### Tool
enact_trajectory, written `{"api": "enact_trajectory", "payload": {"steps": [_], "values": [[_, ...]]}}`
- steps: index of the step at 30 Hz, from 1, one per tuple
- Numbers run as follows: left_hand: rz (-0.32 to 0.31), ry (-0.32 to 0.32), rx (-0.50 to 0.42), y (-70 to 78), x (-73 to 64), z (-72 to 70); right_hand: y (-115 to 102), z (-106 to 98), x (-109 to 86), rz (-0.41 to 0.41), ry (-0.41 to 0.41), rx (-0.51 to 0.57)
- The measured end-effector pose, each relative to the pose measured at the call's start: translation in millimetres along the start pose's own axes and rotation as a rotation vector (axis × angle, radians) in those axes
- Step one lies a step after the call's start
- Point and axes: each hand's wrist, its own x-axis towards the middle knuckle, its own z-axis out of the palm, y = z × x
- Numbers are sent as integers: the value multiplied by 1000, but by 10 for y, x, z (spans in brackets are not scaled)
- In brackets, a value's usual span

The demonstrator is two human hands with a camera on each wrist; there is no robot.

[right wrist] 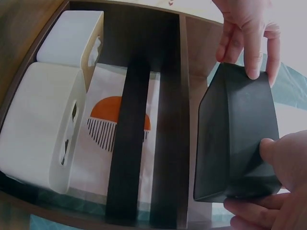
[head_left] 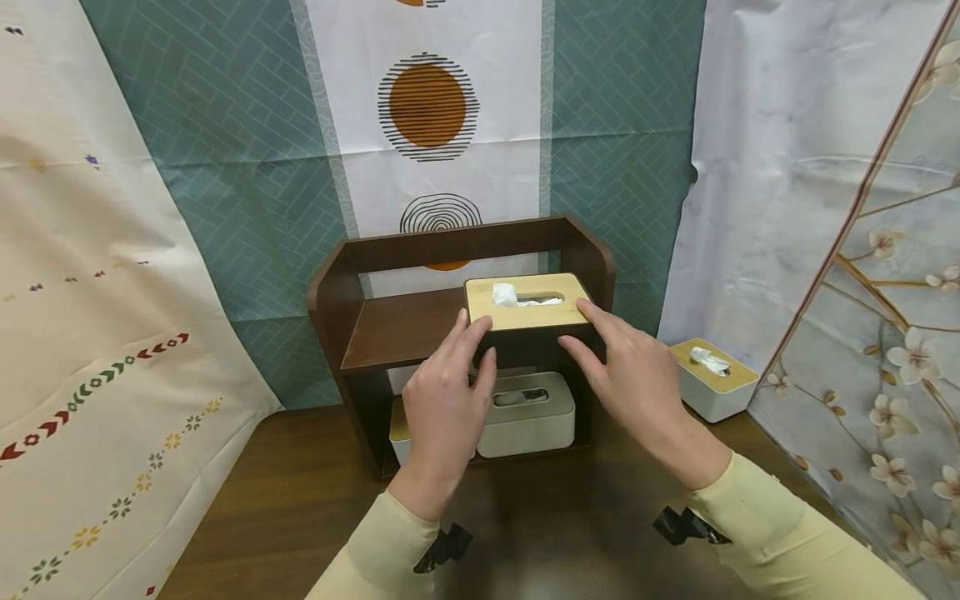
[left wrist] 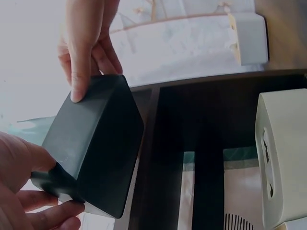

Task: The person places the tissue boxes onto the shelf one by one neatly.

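Observation:
A black tissue box [head_left: 525,321] with a pale wood lid is held between both hands, at the upper shelf's height toward its right end. White tissue shows in the lid's slot. My left hand [head_left: 447,400] grips the box's left end, the thumb on its front side. My right hand [head_left: 633,375] grips the right end the same way. The left wrist view shows the black box's [left wrist: 96,143] underside tilted toward the camera, with fingers at both ends. In the right wrist view the box [right wrist: 237,139] is beside the shelf board.
A dark brown two-tier shelf [head_left: 408,321] stands on the wooden table [head_left: 300,500]. On its lower tier sit a greyish-white tissue box [head_left: 528,425] and a white wood-lidded one [right wrist: 72,38]. Another white wood-lidded tissue box [head_left: 716,387] stands on the table at the right, by the patterned cloth.

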Motion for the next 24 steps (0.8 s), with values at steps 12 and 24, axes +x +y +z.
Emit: {"api": "enact_trajectory", "payload": {"steps": [12,24], "values": [[-63,-24,-3,-189,152,184,28,214,238,59,-82,-15],[-107,-57,-18,-319,163,346,83,352,319,58,-145,5]]}}
